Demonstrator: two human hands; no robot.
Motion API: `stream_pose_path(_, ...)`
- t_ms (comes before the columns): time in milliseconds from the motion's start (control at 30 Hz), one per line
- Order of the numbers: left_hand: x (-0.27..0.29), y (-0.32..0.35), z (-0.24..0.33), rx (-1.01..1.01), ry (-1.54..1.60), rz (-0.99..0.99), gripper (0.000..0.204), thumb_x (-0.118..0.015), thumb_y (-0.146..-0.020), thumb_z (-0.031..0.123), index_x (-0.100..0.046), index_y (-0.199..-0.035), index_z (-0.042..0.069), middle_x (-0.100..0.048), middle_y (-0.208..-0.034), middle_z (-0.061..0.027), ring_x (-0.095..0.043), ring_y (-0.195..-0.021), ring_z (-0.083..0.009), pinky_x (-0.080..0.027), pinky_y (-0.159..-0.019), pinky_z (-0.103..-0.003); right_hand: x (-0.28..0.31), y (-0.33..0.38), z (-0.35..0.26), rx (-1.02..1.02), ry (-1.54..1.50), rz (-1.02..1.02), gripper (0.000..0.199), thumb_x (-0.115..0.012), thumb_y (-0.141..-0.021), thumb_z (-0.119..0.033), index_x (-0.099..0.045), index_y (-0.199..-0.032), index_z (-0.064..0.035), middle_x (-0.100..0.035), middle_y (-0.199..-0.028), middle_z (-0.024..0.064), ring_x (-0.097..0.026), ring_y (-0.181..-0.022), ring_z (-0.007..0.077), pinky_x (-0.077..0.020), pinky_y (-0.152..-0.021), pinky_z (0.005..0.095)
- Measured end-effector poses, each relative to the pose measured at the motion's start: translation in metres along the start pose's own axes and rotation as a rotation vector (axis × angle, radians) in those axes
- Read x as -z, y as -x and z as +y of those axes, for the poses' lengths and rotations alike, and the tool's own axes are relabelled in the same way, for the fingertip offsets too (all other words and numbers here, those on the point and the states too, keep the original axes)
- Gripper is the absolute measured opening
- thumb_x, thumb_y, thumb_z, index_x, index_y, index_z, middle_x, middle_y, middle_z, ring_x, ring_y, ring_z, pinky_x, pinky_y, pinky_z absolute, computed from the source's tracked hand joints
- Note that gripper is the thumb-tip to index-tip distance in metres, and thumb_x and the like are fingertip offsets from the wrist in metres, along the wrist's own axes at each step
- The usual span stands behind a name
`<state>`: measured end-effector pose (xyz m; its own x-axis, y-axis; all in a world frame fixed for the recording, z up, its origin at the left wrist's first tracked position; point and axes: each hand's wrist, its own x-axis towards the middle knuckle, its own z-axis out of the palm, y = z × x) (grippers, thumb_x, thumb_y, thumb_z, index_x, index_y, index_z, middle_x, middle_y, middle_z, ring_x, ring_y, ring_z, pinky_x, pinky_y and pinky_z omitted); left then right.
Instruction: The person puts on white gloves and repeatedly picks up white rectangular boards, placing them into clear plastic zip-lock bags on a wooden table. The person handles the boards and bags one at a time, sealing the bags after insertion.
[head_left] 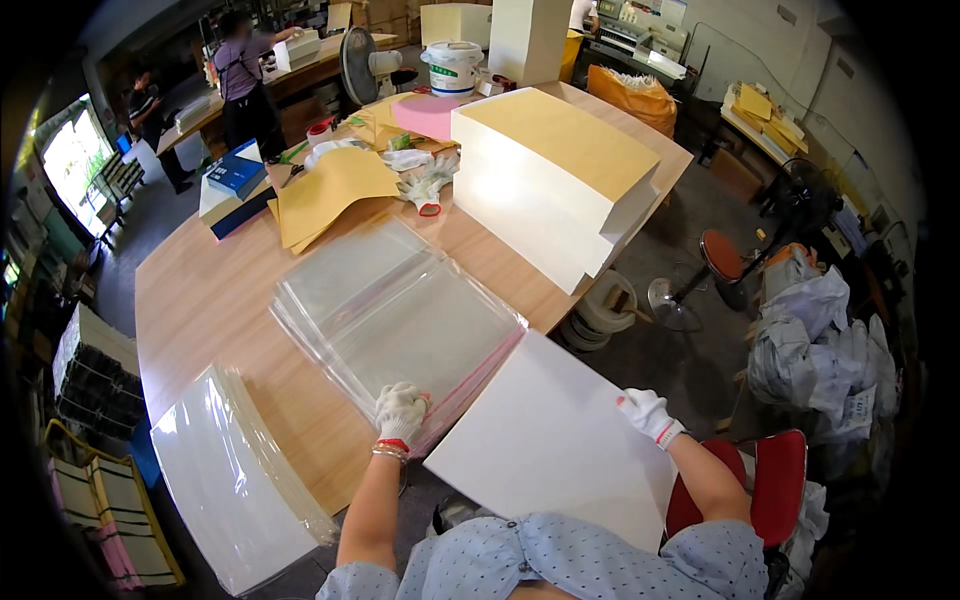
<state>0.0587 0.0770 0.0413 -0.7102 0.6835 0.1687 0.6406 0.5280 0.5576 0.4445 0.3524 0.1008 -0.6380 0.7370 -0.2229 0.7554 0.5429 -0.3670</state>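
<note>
White knit gloves with bare fingertips cover both my hands. My left hand (402, 412) is closed at the near edge of a stack of clear plastic bags (430, 310), its fingers curled on the top bag. A large white sheet (560, 425), perhaps several together, lies tilted between the table edge and my body. My right hand (648, 412) grips this sheet at its right edge. To the left, a pile of white sheets in glossy clear bags (235, 470) hangs partly over the table's near edge.
A tall white paper stack with a tan top (560, 140) stands on the wooden table (200, 300). Tan paper (335, 190), spare gloves (428, 182) and a blue book (236, 172) lie farther back. A red chair (780, 485) stands by my right arm; two people work far left.
</note>
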Motion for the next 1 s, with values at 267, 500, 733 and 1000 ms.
stream_pose_path(267, 0.011, -0.005, 0.016, 0.022, -0.182, 0.208, 0.019, -0.064, -0.074, 0.017, -0.052, -0.083, 0.005, -0.060, -0.083, -0.0128, -0.059, -0.076, -0.0318, -0.047, -0.066, -0.043, -0.014, -0.080, -0.079, 0.194, 0.104, -0.342, 0.053, -0.040, -0.086, -0.058, -0.064, -0.087, -0.0107, -0.066, -0.086, 0.0153, -0.062, -0.086, 0.0355, -0.0467, -0.072, 0.0423)
stream_pose_path(500, 0.041, 0.048, -0.006, 0.028, -0.556, 0.466, 0.020, -0.067, -0.071, 0.021, -0.059, -0.084, 0.009, -0.059, -0.082, -0.0090, -0.059, -0.079, -0.0288, -0.049, -0.069, -0.042, 0.003, -0.145, -0.081, 0.215, 0.110, -0.343, 0.057, -0.039, -0.086, -0.060, -0.065, -0.089, -0.0098, -0.066, -0.088, 0.0145, -0.062, -0.086, 0.0345, -0.0461, -0.073, 0.0421)
stream_pose_path(733, 0.025, 0.065, -0.010, 0.904, 0.637, 0.142, 0.028, -0.055, -0.089, 0.032, -0.065, -0.084, 0.007, -0.066, -0.068, -0.0102, -0.064, -0.064, -0.0159, -0.050, -0.061, -0.033, 0.006, -0.195, -0.091, 0.316, 0.219, -0.245, 0.055, -0.038, -0.088, -0.058, -0.065, -0.082, -0.0092, -0.065, -0.087, 0.0159, -0.061, -0.085, 0.0352, -0.0458, -0.073, 0.0434)
stream_pose_path(1000, 0.032, 0.056, 0.026, 0.749, 0.945, 0.211, 0.018, -0.057, -0.088, 0.014, -0.062, -0.093, -0.003, -0.065, -0.076, -0.0080, -0.062, -0.063, -0.0115, -0.054, -0.056, -0.026, 0.029, -0.217, -0.108, 0.270, 0.155, -0.245, 0.052, -0.043, -0.087, -0.056, -0.066, -0.084, -0.0086, -0.065, -0.083, 0.0150, -0.061, -0.083, 0.0341, -0.0458, -0.074, 0.0408)
